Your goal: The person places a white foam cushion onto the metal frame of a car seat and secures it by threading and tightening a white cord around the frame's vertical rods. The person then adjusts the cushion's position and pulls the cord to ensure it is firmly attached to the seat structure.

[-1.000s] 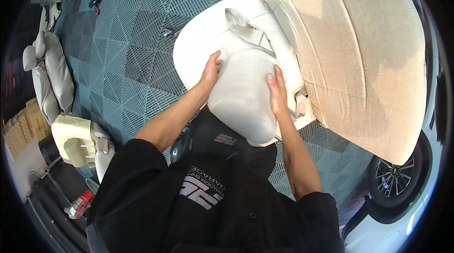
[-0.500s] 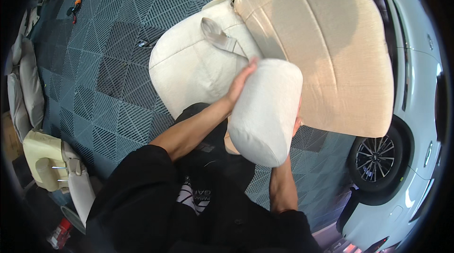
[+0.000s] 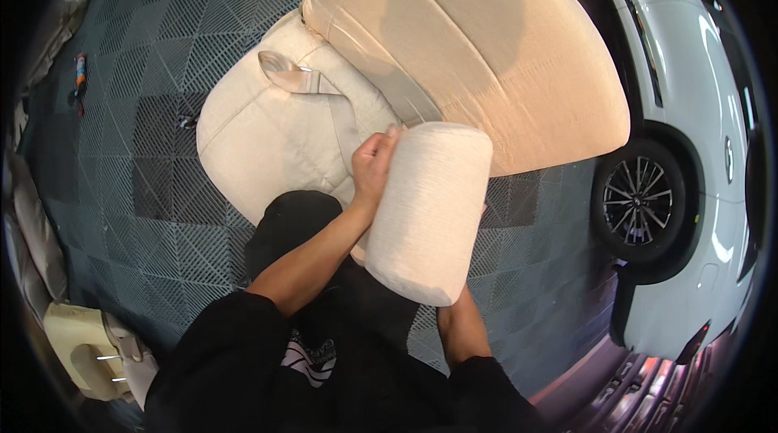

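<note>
A cream fabric-covered headrest (image 3: pixel 429 214) is held upright, slightly tilted, in front of my body. My left hand (image 3: pixel 375 159) is closed at its upper left edge, the fingers curled and the thumb up against the cloth. Behind the headrest my right hand (image 3: pixel 485 208) grips it from the right; only a sliver of it shows past the edge, and its fingers are mostly hidden. Beyond lies a car seat with a pale cushion (image 3: pixel 259 133) and a tan backrest (image 3: pixel 462 52). A beige strap with a buckle (image 3: pixel 288 76) rests on the cushion.
A light-coloured car with a spoked wheel (image 3: pixel 640 202) stands at the right. More covered seat parts line the left, including a yellowish seat back with a headrest (image 3: pixel 81 348). An orange-and-blue can (image 3: pixel 80 72) lies on the grey tiled floor (image 3: pixel 154 255).
My view has shifted, so the seat and car sit farther left. The headrest has turned a little, and my left fingers have curled in from a flatter hold along its side.
</note>
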The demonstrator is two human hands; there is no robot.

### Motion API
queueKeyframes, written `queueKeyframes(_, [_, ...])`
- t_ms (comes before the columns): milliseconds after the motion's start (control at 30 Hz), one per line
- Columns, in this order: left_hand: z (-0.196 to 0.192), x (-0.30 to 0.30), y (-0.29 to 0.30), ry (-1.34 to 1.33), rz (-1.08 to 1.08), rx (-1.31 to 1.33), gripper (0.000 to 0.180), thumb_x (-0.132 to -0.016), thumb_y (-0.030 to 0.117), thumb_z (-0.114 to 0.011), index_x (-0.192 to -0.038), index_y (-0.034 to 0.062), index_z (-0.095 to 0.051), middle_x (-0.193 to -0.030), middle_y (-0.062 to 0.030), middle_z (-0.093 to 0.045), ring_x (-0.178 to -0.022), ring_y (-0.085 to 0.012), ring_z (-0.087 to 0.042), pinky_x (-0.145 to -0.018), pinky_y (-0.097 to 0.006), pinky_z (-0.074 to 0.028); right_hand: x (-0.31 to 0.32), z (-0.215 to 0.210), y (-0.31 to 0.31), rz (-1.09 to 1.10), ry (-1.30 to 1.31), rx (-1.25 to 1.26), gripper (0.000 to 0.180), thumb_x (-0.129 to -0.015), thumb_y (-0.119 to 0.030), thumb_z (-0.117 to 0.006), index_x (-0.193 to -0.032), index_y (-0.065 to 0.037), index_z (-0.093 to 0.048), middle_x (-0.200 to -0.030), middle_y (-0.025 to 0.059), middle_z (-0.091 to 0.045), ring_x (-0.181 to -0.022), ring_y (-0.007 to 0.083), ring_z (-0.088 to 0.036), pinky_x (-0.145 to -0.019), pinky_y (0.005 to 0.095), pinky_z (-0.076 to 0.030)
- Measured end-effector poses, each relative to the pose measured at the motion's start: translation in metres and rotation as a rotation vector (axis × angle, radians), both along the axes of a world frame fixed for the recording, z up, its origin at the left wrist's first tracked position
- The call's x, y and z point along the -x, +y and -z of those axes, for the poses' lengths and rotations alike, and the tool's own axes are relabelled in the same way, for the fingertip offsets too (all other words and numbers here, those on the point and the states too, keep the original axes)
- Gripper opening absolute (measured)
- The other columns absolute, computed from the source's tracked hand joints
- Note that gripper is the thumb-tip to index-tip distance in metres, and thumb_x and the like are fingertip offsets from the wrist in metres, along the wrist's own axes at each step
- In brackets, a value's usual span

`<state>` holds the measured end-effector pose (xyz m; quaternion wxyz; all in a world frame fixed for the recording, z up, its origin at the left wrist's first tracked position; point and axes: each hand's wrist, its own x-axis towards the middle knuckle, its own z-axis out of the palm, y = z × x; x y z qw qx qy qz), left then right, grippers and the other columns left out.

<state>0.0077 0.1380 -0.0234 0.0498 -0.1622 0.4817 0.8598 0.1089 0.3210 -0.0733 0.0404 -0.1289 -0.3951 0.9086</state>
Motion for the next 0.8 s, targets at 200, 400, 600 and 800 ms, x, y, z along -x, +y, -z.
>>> queueKeyframes(200, [0.047,-0.011,-0.028,-0.007,0.026,-0.274,0.045,-0.105,0.046,-0.051,-0.109,0.0042,-0.068,-0.095,-0.0088,-0.069,-0.083,-0.0156,-0.066,-0.070,-0.030,-0.054,0.026,0.000,-0.043,-0.031,0.115,-0.123,0.098,-0.093,-0.057,-0.059,-0.162,-0.003,-0.015,-0.162,0.0201,-0.030,-0.144,0.0329,-0.039,-0.118,0.0441,-0.038])
queueKeyframes(400, [0.040,-0.024,-0.053,-0.196,0.028,-0.472,0.048,-0.105,0.048,-0.049,-0.113,0.0039,-0.066,-0.099,-0.0103,-0.069,-0.087,-0.0172,-0.066,-0.073,-0.031,-0.054,0.029,0.009,-0.051,-0.020,0.066,-0.302,0.097,-0.092,-0.059,-0.059,-0.160,-0.001,-0.021,-0.157,0.0214,-0.036,-0.143,0.0343,-0.041,-0.116,0.0486,-0.040])
queueKeyframes(600, [0.039,-0.063,-0.053,-0.261,0.112,-0.477,0.050,-0.105,0.049,-0.048,-0.117,0.0035,-0.065,-0.104,-0.0118,-0.068,-0.091,-0.0187,-0.066,-0.076,-0.032,-0.055,0.024,0.013,-0.056,0.000,0.094,-0.621,0.087,-0.096,-0.055,-0.056,-0.154,0.004,-0.031,-0.155,0.0245,-0.038,-0.143,0.0354,-0.039,-0.119,0.0468,-0.032])
queueKeyframes(800, [0.025,-0.043,-0.072,-0.234,0.137,-0.517,0.053,-0.105,0.051,-0.046,-0.121,0.0031,-0.063,-0.109,-0.0134,-0.067,-0.095,-0.0203,-0.066,-0.079,-0.033,-0.055,0.013,-0.022,-0.042,0.059,-0.001,-1.293,0.069,-0.099,-0.041,-0.057,-0.148,0.005,-0.041,-0.149,0.0255,-0.042,-0.138,0.0369,-0.042,-0.113,0.0471,-0.035])
